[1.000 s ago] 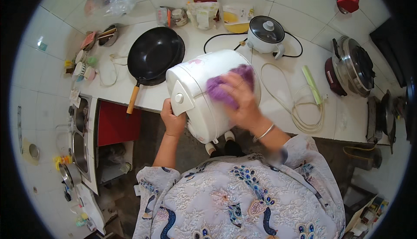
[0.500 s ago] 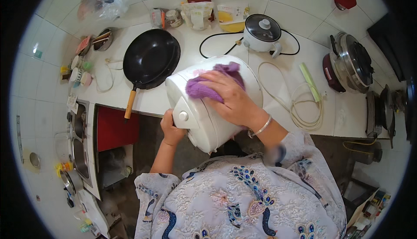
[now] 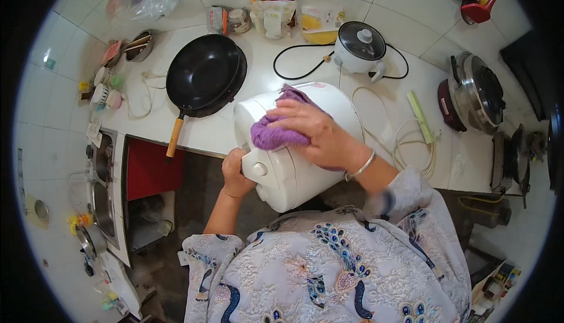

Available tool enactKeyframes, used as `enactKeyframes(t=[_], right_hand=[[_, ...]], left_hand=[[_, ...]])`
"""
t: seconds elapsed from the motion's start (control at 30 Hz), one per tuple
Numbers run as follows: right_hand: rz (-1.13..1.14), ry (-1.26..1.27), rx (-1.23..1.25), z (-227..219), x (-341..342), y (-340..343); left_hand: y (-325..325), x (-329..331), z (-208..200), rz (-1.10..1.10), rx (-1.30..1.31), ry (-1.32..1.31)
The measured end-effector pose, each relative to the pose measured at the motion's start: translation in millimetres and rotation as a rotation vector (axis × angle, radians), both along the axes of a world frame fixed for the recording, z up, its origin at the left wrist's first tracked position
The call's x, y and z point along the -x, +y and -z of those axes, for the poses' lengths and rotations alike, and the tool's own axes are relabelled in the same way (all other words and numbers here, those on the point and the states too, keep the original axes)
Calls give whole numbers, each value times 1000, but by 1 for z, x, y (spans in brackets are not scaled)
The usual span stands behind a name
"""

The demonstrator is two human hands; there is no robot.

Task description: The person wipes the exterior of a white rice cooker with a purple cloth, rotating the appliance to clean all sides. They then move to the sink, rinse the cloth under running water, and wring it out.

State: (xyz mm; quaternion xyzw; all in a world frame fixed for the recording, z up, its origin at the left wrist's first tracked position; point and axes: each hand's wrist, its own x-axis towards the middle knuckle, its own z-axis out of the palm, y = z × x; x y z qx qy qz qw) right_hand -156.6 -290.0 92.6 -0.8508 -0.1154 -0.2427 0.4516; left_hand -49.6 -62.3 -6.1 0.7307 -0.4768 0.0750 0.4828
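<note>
A white rice cooker [image 3: 320, 185] is tilted onto its side at the counter's front edge, with its lid end toward the left. My left hand [image 3: 236, 173] is closed around its handle [image 3: 257, 167], beside a round button. A crumpled purple cloth [image 3: 271, 137] lies against the cooker's upper side. Over it my right hand [image 3: 320, 132] presses down, fingers bent around the cloth and pointing left. Part of the cloth and the cooker's far underside are hidden by that hand and arm.
Left of the cooker sits a black wok [image 3: 202, 70] with a wooden handle, stacked on another pan. Behind are a small white electric pot [image 3: 359, 47] and food packets [image 3: 273, 20]. A coiled pale cord [image 3: 432, 161] and green strip [image 3: 418, 114] lie right. A steel steamer [image 3: 479, 88] stands farther right.
The rice cooker has turned slightly and shifted a little right, with my left hand still on its handle. My right hand and the cloth have slid over its surface toward the handle end.
</note>
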Motion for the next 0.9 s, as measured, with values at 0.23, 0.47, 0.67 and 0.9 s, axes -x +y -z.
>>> enactKeyframes(t=[0.23, 0.47, 0.67, 0.9], right_hand=[[262, 165, 41, 23, -7, -56], [82, 107, 151, -10, -40, 23], [418, 396, -352, 55, 3, -87], [852, 332, -507, 122, 54, -119]], left_hand=[[-12, 4, 2, -25, 41, 45], [-3, 10, -1, -106, 5, 97], [4, 9, 12, -167, 3, 89], [6, 6, 20, -195, 14, 128]])
